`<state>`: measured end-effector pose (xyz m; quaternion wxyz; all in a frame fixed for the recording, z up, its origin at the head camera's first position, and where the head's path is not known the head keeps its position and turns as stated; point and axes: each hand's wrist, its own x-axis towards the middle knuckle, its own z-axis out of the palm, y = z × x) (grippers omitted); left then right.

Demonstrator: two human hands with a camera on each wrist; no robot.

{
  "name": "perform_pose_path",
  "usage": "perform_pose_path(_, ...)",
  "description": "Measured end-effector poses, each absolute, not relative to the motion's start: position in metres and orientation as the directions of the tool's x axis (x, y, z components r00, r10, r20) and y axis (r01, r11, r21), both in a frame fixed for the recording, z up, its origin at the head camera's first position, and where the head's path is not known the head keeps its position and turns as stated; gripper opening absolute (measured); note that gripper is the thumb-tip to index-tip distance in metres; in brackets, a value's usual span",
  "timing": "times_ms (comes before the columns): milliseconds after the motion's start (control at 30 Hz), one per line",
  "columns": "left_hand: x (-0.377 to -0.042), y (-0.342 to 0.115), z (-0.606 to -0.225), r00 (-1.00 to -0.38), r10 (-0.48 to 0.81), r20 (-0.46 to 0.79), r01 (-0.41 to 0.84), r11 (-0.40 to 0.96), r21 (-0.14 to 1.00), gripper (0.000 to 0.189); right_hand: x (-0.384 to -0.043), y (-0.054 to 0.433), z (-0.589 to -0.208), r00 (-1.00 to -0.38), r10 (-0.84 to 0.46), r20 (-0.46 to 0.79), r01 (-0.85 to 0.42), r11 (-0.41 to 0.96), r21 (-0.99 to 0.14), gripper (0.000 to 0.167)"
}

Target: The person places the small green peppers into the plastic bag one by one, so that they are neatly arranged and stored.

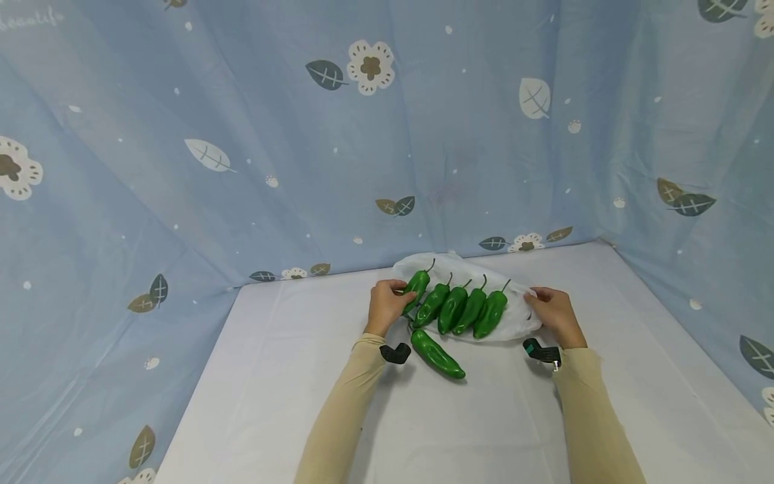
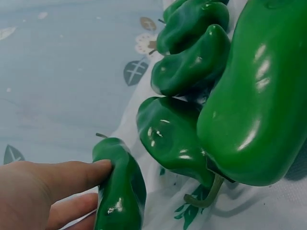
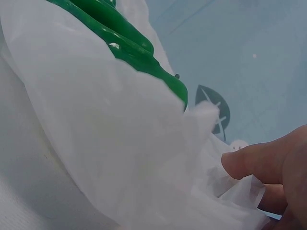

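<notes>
My left hand (image 1: 385, 306) pinches the leftmost green pepper (image 1: 418, 286), the thumb on its near side in the left wrist view. This pepper lies tilted at the left end of a row, its stem pointing up and away. Several more green peppers (image 1: 462, 310) lie side by side on a thin white plastic bag (image 1: 519, 316). At the bag's right end, my right hand (image 1: 555, 314) grips its crumpled edge between thumb and fingers. In the right wrist view the raised plastic (image 3: 120, 134) partly covers the nearest pepper.
One larger-looking green pepper (image 1: 438, 355) lies on the white table cover (image 1: 290, 376) in front of the row, its stem toward the bag. Behind and at both sides hangs a blue curtain (image 1: 272, 134) with leaves and flowers. Black wrist devices (image 1: 396, 353) sit by each sleeve.
</notes>
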<state>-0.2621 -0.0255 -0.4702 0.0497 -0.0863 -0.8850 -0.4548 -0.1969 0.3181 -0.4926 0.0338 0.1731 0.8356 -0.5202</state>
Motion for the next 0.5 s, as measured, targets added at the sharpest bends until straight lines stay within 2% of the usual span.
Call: perform_pose_path(500,-0.265,-0.019,-0.481,-0.979,0.136,0.152,0.204,0.611,0.765,0.031,-0.196,0.318,-0.493,-0.940,0.249,-0.234,0.320,0.397,-0.860,0.061)
